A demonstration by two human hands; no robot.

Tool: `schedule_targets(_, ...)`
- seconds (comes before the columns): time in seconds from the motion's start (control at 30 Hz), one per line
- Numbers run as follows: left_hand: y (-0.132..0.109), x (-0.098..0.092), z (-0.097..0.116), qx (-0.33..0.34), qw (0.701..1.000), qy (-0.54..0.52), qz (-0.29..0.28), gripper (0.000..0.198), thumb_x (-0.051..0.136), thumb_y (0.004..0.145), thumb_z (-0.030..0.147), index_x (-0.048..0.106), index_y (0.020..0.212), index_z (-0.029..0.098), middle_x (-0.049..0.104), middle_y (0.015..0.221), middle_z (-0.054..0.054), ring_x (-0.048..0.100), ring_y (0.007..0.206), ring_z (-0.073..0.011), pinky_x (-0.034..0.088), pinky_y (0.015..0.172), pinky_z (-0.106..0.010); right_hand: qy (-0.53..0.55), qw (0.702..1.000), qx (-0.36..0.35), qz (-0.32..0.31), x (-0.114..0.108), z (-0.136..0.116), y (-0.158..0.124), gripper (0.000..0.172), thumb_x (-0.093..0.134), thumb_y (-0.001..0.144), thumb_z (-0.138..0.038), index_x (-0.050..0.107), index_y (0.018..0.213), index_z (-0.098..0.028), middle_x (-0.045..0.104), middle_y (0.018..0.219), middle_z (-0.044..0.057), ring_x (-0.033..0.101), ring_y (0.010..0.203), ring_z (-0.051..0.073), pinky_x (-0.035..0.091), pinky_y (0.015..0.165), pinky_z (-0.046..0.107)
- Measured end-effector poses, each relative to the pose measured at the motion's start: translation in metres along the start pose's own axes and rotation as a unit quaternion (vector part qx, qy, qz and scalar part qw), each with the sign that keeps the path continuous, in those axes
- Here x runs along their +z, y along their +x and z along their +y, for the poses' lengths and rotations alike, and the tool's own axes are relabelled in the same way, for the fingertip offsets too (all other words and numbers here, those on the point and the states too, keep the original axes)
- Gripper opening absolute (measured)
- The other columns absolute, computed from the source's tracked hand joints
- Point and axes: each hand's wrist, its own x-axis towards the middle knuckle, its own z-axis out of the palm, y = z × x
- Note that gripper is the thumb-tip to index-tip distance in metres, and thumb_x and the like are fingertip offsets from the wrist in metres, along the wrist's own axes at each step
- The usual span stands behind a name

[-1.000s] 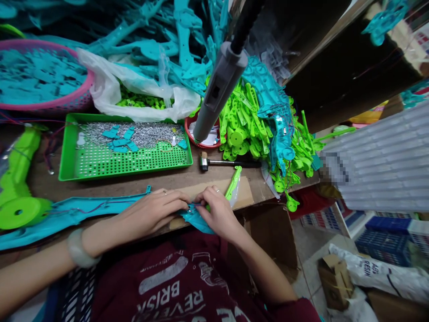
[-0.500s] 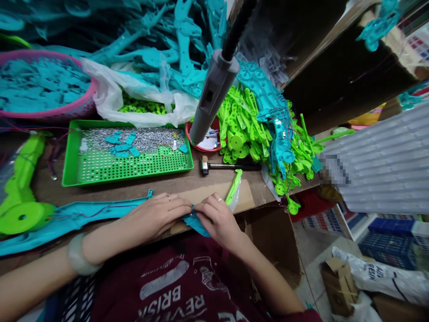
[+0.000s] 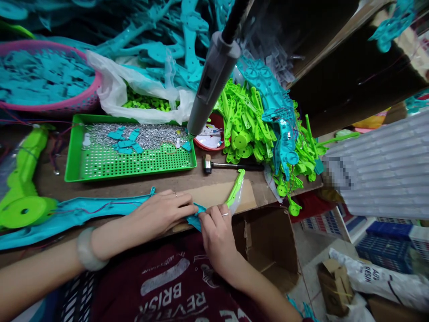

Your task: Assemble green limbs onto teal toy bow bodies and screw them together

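My left hand (image 3: 169, 209) lies over a teal plastic part (image 3: 195, 220), its fingers closed on the near end. My right hand (image 3: 217, 230) pinches the same end from the right, thumb and fingertips together. What sits under the fingertips is hidden. A long teal plastic shell (image 3: 100, 205) with a thin dark wire along it runs left from beneath my left forearm; I cannot tell whether it is one piece with the part between my hands. Just beyond my right hand, a lime-green plastic piece (image 3: 236, 187) rests on a cardboard sheet (image 3: 248, 197).
A green tray (image 3: 134, 176) holds many small metal pieces and a few teal bits. A hammer (image 3: 234, 166) lies right of it. Behind stand a pink basket (image 3: 90, 96), a white bag (image 3: 110, 85), a red bowl (image 3: 219, 123) and heaped lime-green parts (image 3: 244, 120). A grey post (image 3: 212, 80) rises mid-table.
Both hands stay on the teal part. My right hand has turned and shifted slightly down and right, showing more of the teal end. The camera view has moved a little.
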Motion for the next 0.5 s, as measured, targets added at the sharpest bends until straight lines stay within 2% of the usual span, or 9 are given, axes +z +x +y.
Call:
schedule_targets(0.2,0.007,-0.007,0.002,-0.008,0.999,0.016,-0.035,0.018,0.055,0.1,0.031,0.064,0.115,0.027,0.057,0.096,-0.003,0.051,0.073,-0.0186,0.031,0.063,-0.032,-0.005,0.999,-0.05,-0.022,-0.002,0.009,0.001,0.022,0.044,0.1,-0.01,0.065,0.095,-0.014,0.057,0.093,0.01,0.041,0.088,0.023,0.04,0.081,0.038)
schedule_targets(0.33,0.012,-0.012,0.005,-0.025,0.999,0.009,-0.039,0.016,0.054,0.1,0.028,0.066,0.111,0.026,0.058,0.099,-0.005,0.055,0.078,-0.0192,0.035,0.067,-0.032,-0.004,0.993,-0.103,-0.057,-0.005,0.021,0.005,0.019,0.048,0.098,-0.01,0.066,0.101,-0.013,0.056,0.096,0.011,0.04,0.09,0.024,0.041,0.08,0.039)
schedule_targets(0.5,0.012,-0.004,0.009,-0.024,0.999,0.037,-0.026,0.019,0.054,0.1,0.032,0.066,0.112,0.024,0.059,0.095,-0.005,0.057,0.077,-0.0193,0.037,0.066,-0.032,0.023,0.988,-0.116,-0.101,-0.023,0.029,0.008,0.027,0.052,0.093,-0.009,0.065,0.116,-0.016,0.053,0.119,0.014,0.043,0.101,0.025,0.046,0.09,0.043)
